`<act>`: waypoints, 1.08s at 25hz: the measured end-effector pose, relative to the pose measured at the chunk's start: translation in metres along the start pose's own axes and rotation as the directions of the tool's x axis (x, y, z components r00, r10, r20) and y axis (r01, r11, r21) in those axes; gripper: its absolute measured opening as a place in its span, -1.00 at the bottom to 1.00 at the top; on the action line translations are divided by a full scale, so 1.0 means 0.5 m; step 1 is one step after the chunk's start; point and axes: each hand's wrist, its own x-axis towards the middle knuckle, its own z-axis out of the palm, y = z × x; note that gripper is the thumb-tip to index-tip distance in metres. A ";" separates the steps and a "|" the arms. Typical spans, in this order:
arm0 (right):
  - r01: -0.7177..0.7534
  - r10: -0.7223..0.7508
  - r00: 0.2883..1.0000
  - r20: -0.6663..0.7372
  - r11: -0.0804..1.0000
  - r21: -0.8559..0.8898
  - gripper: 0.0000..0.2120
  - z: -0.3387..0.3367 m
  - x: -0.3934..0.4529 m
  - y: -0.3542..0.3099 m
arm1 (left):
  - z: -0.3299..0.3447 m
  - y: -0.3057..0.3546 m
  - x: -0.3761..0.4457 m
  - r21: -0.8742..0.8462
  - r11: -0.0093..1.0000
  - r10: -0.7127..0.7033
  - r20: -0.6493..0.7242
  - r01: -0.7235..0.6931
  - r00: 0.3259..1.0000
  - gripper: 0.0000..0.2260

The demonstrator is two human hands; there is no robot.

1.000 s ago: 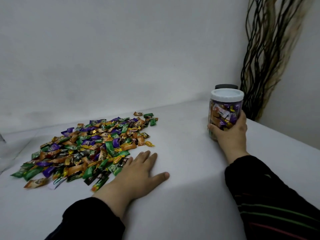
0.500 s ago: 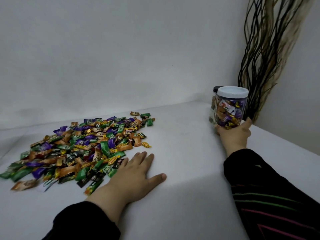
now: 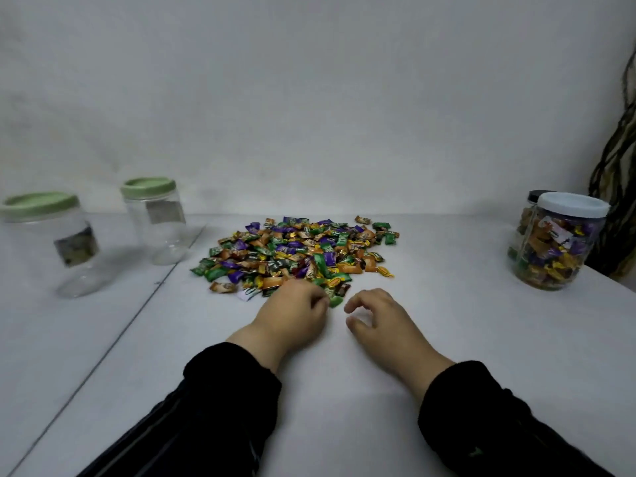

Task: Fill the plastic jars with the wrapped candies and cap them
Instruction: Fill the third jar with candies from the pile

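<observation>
A heap of wrapped candies [image 3: 296, 249] in green, purple, orange and yellow lies mid-table. My left hand [image 3: 292, 315] rests at the heap's near edge with its fingers curled down onto the closest candies; whether it grips any is hidden. My right hand [image 3: 378, 321] hovers just right of it, fingers loosely bent and apart, holding nothing. At the far right stands a candy-filled jar with a white lid [image 3: 557, 246], and a second filled jar with a black lid [image 3: 523, 222] is partly hidden behind it. Two empty clear jars with green lids [image 3: 155, 222] [image 3: 58, 242] stand at the left.
The white table [image 3: 344, 390] has a seam [image 3: 113, 339] running diagonally on the left, with the empty jars beyond it. Dark dried branches [image 3: 616, 201] rise at the right edge behind the filled jars. A plain white wall backs the table.
My right hand let go of the white-lidded jar, which now stands beside the black-lidded one, and came back to the heap. My left hand's flat fingers have curled. The view swung left.
</observation>
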 end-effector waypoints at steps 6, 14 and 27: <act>0.359 -0.305 0.875 0.376 0.930 -0.081 -0.58 0.116 -0.016 -0.126 | -0.132 -0.221 -0.112 -0.144 0.910 -0.411 -0.437 0.389 0.800 -0.75; 0.402 -0.178 0.799 0.574 0.869 -0.290 -0.31 0.188 0.032 -0.177 | -0.238 -0.413 -0.146 -0.671 0.563 -0.823 -0.509 0.482 0.252 0.00; 0.377 -0.114 0.767 0.632 0.876 -0.300 -0.42 0.187 0.051 -0.185 | -0.272 -0.556 -0.098 -0.633 0.597 -0.796 -0.543 0.494 0.267 -0.06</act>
